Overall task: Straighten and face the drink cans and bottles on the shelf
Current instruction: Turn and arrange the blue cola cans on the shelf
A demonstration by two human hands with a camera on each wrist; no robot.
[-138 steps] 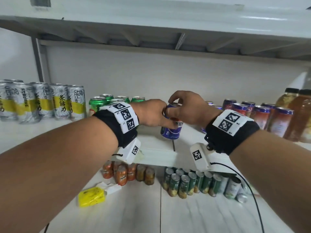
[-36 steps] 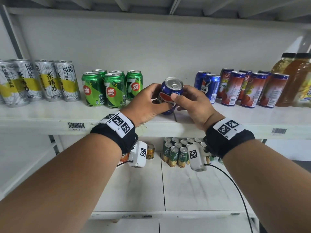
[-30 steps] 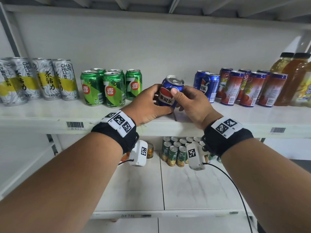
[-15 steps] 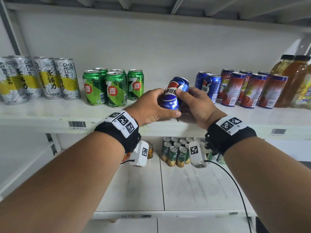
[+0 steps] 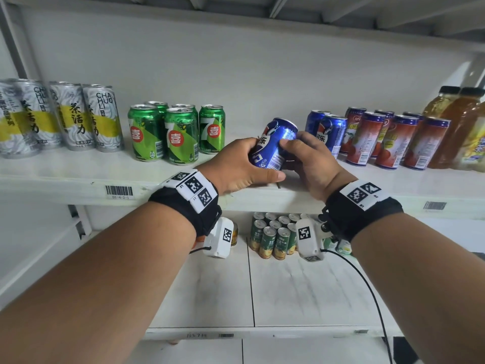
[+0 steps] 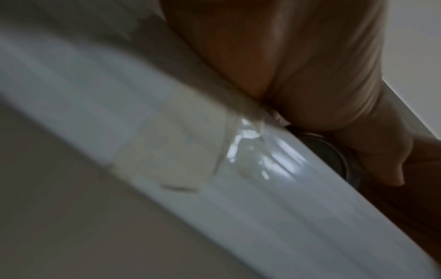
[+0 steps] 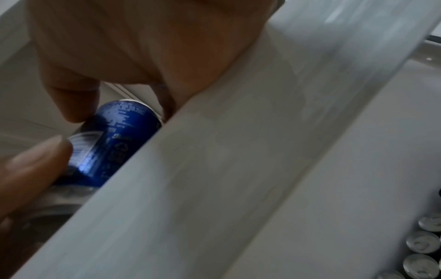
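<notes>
On the left of the shelf (image 5: 65, 177) stand the tall silver-and-yellow cans (image 5: 101, 118), upright with labels forward, then the cluster of green cans (image 5: 181, 136), also upright.

Next comes the left hand (image 5: 236, 166). Its grip is curled round the lower left side of the blue can (image 5: 274, 143), thumb stretched under the can's base near the shelf's front edge. The can is held over the shelf's middle gap, between the green cans and the blue pair further right. Its long axis is tilted, top leaning up and to the right, base down toward the person; barcode and small print face the camera, so the logo side is turned off to the upper left.

The right hand (image 5: 309, 160) pinches the can's right side, thumb on the front wall and fingers behind it. The right wrist view shows thumb and a fingertip on the blue wall; the left wrist view is blurred, and what may be the can's metal base shows only dimly there.

Both hands sit equally close, one on each flank, so righting the can probably means swinging its top back leftward, then twisting it.

Right of that, the two blue cans (image 5: 330, 135) stand upright, then the red cans (image 5: 388, 140) and amber bottles (image 5: 451, 122).
</notes>
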